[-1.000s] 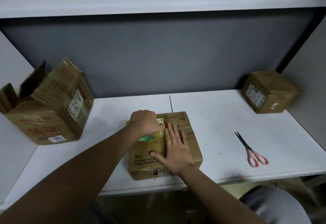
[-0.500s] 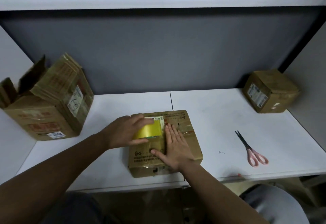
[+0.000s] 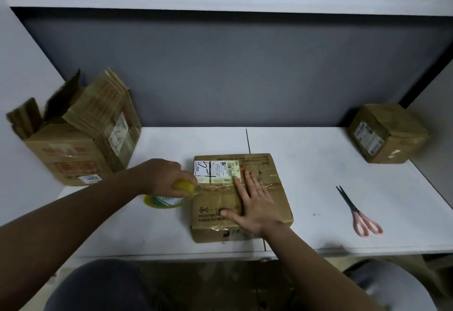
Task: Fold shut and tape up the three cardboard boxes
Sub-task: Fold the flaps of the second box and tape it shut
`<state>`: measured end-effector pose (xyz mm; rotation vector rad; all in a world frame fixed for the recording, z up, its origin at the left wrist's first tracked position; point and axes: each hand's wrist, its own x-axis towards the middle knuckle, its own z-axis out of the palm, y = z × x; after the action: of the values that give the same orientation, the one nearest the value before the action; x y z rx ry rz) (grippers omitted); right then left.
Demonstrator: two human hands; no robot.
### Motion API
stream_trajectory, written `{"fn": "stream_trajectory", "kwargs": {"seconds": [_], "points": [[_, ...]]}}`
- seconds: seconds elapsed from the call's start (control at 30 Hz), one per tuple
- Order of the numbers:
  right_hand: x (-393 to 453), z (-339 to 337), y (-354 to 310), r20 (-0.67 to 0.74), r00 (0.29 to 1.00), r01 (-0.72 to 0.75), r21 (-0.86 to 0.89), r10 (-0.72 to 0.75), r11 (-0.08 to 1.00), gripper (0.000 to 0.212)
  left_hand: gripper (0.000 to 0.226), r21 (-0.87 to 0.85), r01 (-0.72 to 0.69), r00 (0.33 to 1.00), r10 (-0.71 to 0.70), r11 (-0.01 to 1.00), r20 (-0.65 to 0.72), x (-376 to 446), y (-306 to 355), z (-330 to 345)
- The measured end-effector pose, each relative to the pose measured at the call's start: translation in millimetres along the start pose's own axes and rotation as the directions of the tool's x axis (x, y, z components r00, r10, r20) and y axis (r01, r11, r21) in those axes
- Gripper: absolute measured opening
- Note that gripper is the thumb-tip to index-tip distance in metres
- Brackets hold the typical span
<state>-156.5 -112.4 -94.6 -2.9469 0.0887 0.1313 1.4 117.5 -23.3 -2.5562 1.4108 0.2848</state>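
The flat box (image 3: 241, 195) at centre frame is brown cardboard, matt and creased, crossed by glossy clear tape, with a white paper label (image 3: 215, 172). The tape roll (image 3: 166, 196) looks shiny yellow plastic. The bench (image 3: 306, 183) is smooth matt white; the scissors (image 3: 359, 212) have pink plastic handles.
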Motion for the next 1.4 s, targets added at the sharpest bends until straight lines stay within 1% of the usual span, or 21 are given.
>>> {"fn": "stream_trajectory", "kwargs": {"seconds": [0.13, 0.2, 0.23, 0.3, 0.37, 0.43, 0.5, 0.57, 0.67, 0.73, 0.83, 0.93, 1.0, 1.03, 1.07, 1.13, 1.17, 1.27, 1.33, 1.4], "points": [[1.5, -0.8, -0.1, 0.0, 1.0, -0.017, -0.02, 0.017, 1.0, 0.101, 0.051, 0.056, -0.014, 0.996, 0.019, 0.998, -0.09, -0.7, -8.0, 6.1], [3.1, 0.4, -1.5, -0.003, 1.0, -0.028, -0.027, 0.028, 0.999, 0.1, 0.05, 0.034, -0.009, 0.995, 0.012, 0.999, -0.098, -0.7, -11.1, 8.0], [3.6, 1.2, -2.1, -0.007, 1.0, -0.031, -0.031, 0.03, 0.999, 0.1, 0.05, -0.005, 0.0, 0.996, 0.0, 1.0, -0.089, -0.6, -11.4, 8.8], [3.8, 2.3, -2.6, -0.027, 0.999, -0.024, -0.046, 0.023, 0.999, 0.098, 0.049, -0.146, 0.029, 0.997, -0.039, 0.989, -0.067, -1.3, -8.7, 11.9], [2.7, 2.8, -3.0, -0.06, 0.998, 0.012, -0.087, -0.017, 0.996, 0.091, 0.046, -0.284, 0.056, 0.993, -0.083, 0.957, -0.082, -3.1, -5.9, 17.2], [3.1, 3.6, -9.1, -0.068, 0.996, 0.06, -0.084, -0.065, 0.995, 0.082, 0.045, -0.338, 0.074, 0.987, -0.116, 0.938, -0.108, -5.2, -3.7, 21.1], [7.8, 5.3, -25.5, -0.06, 0.994, 0.092, 0.005, -0.091, 0.996, 0.076, 0.043, -0.366, 0.085, 0.984, -0.137, 0.927, -0.118, -6.3, 0.3, 21.7], [15.9, 9.8, -48.3, -0.079, 0.987, 0.142, 0.057, -0.138, 0.988, 0.073, 0.043, -0.411, 0.091, 0.977, -0.162, 0.907, -0.141, -6.3, 8.7, 21.8], [26.0, 11.2, -63.7, -0.106, 0.981, 0.177, 0.119, -0.165, 0.977, 0.069, 0.052, -0.473, 0.125, 0.936, -0.262, 0.872, -0.235, -6.8, 25.5, 25.8], [30.3, 9.5, -55.2, -0.091, 0.979, 0.193, 0.133, -0.182, 0.972, 0.071, 0.058, -0.571, 0.135, 0.905, -0.335, 0.81, -0.262, -7.5, 33.3, 27.9], [30.8, 11.4, -44.6, -0.043, 0.978, 0.205, 0.038, -0.203, 0.978, 0.083, 0.06, -0.671, 0.091, 0.9, -0.349, 0.736, -0.26, -12.6, 36.6, 24.6], [32.5, 16.7, -45.3, -0.011, 0.987, 0.159, -0.074, -0.16, 0.984, 0.093, 0.057, -0.674, 0.054, 0.911, -0.313, 0.736, -0.269, -25.4, 34.3, 30.0], [34.6, 18.2, -45.6, 0.0, 0.988, 0.153, -0.115, -0.154, 0.982, 0.091, 0.054, -0.686, 0.062, 0.933, -0.287, 0.725, -0.219, -33.2, 34.7, 39.7], [34.9, 18.3, -45.1, 0.002, 0.988, 0.153, -0.121, -0.154, 0.981, 0.087, 0.052, -0.67, 0.069, 0.939, -0.275, 0.739, -0.206, -34.9, 36.0, 43.7], [35.1, 18.2, -44.6, 0.0, 0.988, 0.152, -0.122, -0.153, 0.981, 0.084, 0.051, -0.617, 0.073, 0.941, -0.26, 0.783, -0.218, -34.2, 36.0, 45.4], [34.0, 17.1, -43.9, -0.002, 0.988, 0.151, -0.118, -0.152, 0.981, 0.082, 0.053, -0.437, 0.067, 0.943, -0.2, 0.897, -0.265, -30.7, 30.0, 44.5], [33.6, 16.5, -43.2, 0.001, 0.988, 0.153, -0.116, -0.154, 0.981, 0.081, 0.054, -0.359, 0.066, 0.953, -0.165, 0.931, -0.254, -30.8, 24.4, 43.7], [33.7, 15.0, -40.2, 0.005, 0.986, 0.168, -0.109, -0.168, 0.98, 0.082, 0.056, -0.209, 0.074, 0.99, -0.097, 0.975, -0.105, -41.3, 7.2, 54.2], [34.6, 13.6, -37.5, 0.0, 0.984, 0.179, -0.103, -0.18, 0.978, 0.083, 0.056, -0.231, 0.113, 0.99, -0.129, 0.966, -0.056, -46.2, 8.2, 66.0], [34.9, 12.2, -34.8, 0.004, 0.979, 0.204, -0.082, -0.205, 0.975, 0.084, 0.053, -0.317, 0.154, 0.983, -0.178, 0.936, -0.048, -42.6, 17.6, 74.1]]}}
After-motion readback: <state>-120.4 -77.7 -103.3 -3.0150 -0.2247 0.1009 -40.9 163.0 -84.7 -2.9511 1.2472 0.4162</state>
